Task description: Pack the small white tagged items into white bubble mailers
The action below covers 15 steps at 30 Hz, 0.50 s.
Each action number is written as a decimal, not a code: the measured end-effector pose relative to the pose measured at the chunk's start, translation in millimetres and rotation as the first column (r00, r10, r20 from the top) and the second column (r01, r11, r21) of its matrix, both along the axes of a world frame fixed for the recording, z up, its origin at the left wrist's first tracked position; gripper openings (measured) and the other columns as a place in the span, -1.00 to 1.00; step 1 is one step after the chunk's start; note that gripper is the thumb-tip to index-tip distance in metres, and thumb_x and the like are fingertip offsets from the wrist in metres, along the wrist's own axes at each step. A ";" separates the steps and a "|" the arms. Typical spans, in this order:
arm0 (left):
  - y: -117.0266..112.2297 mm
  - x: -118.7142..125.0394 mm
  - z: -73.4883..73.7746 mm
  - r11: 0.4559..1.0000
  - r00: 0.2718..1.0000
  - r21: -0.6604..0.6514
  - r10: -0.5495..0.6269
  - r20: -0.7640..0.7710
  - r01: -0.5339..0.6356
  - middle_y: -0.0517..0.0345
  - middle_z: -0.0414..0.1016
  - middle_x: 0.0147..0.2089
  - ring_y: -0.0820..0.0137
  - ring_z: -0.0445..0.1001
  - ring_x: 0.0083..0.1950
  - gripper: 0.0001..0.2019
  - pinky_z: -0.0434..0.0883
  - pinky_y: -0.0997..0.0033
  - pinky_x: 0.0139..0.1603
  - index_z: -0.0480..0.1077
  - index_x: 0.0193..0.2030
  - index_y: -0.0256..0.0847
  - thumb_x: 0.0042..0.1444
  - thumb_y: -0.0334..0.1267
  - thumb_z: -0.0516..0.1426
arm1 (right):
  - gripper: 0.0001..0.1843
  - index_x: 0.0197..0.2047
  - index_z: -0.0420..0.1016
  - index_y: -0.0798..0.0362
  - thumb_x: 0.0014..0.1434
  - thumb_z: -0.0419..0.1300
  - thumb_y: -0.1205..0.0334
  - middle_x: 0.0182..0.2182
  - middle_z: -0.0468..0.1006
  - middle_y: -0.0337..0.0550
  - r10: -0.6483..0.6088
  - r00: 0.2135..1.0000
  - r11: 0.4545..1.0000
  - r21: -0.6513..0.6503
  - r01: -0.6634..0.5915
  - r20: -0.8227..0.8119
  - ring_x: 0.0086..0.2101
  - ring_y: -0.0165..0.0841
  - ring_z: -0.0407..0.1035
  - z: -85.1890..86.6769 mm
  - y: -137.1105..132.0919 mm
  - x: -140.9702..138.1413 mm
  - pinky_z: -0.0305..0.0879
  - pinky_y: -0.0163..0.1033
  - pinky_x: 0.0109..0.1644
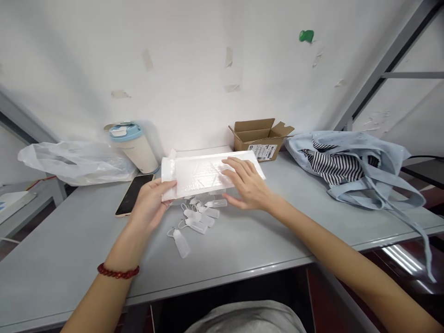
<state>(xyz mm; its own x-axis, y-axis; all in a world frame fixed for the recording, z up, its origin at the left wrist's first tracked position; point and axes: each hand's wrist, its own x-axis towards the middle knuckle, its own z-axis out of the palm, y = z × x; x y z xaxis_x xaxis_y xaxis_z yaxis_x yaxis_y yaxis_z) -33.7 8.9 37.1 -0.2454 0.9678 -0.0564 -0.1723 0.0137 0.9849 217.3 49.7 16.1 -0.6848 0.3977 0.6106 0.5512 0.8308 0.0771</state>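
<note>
A white padded envelope (201, 173) with a glossy, bumpy surface is held up above the table. My left hand (151, 203) grips its left end, thumb on the near face and fingers behind. Over the right part of the envelope lies my right hand (247, 185), its fingers apart at the surface and its thumb stretched out below the lower edge. Several small translucent squeeze bottles (197, 225) with looped caps lie in a loose pile under the envelope, partly hidden by it. One bottle (181, 243) lies nearer to me.
Behind the envelope stand an open cardboard box (263, 138) and a white flat item, mostly hidden. On the left are a phone (134, 194), a blue-lidded tumbler (137, 148) and a plastic bag (79, 162). A light blue cloth bag (360, 162) lies right, straps over the table edge.
</note>
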 end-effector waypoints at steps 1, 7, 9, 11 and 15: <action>-2.0 5.8 -1.5 0.999 0.999 0.007 -0.047 -0.017 0.048 0.02 0.57 -0.37 0.30 0.53 -0.33 -0.80 0.46 0.43 -0.43 0.49 -0.32 -0.33 -0.15 -0.33 0.25 | -0.37 0.19 0.09 0.18 0.17 0.04 -0.04 0.24 0.06 0.29 -0.011 1.000 1.000 -0.028 0.011 0.014 0.25 0.06 -0.12 1.9 -5.3 -3.9 -0.03 0.24 0.16; -13.1 34.8 -15.2 0.905 0.903 -0.032 -0.424 -0.070 0.423 0.03 0.59 -0.32 0.30 0.53 -0.38 -0.67 0.44 0.38 -0.38 0.49 -0.18 -0.27 -0.09 -0.17 0.28 | 0.05 0.32 -0.22 0.25 -0.04 0.19 -0.12 0.28 -0.08 0.36 -0.025 0.996 0.992 -0.120 0.034 0.080 0.26 0.10 -0.23 -0.6 -20.6 -13.8 -0.21 0.27 0.21; -14.7 38.2 -19.3 0.871 0.864 -0.034 -0.491 -0.112 0.490 0.04 0.59 -0.29 0.31 0.54 -0.34 -0.67 0.44 0.39 -0.35 0.49 -0.17 -0.25 -0.06 -0.12 0.27 | 0.07 0.32 -0.23 0.25 -0.06 0.20 -0.09 0.22 0.06 0.35 -0.024 0.998 0.990 -0.137 0.033 0.066 0.21 0.10 -0.09 -1.5 -20.2 -12.6 -0.20 0.28 0.19; -15.1 38.9 -21.4 0.867 0.853 -0.043 -0.496 -0.163 0.496 0.06 0.59 -0.30 0.31 0.53 -0.33 -0.65 0.42 0.42 -0.38 0.49 -0.15 -0.22 -0.05 -0.08 0.26 | 0.03 0.32 -0.23 0.25 -0.05 0.20 -0.03 0.16 0.17 0.31 -0.030 0.998 0.990 -0.136 0.037 0.052 0.13 0.07 0.05 -1.2 -18.8 -11.3 -0.17 0.27 0.16; -13.6 38.0 -20.7 0.904 0.868 -0.066 -0.423 -0.259 0.421 0.05 0.58 -0.34 0.33 0.50 -0.41 -0.59 0.38 0.44 -0.48 0.46 -0.11 -0.23 -0.06 -0.03 0.25 | -0.14 0.29 -0.11 0.23 0.02 0.19 0.13 0.09 0.28 0.25 -0.050 0.997 0.994 -0.095 0.056 0.056 0.03 0.02 0.17 0.6 -14.5 -9.3 -0.03 0.19 0.09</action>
<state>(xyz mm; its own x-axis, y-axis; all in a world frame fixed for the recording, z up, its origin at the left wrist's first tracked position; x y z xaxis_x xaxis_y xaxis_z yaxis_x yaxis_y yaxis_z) 4.3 -4.7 16.5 0.1800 0.9821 -0.0547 0.1144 0.0343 0.9928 208.0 35.1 16.8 -0.6920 0.4898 0.5303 0.5918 0.8056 0.0283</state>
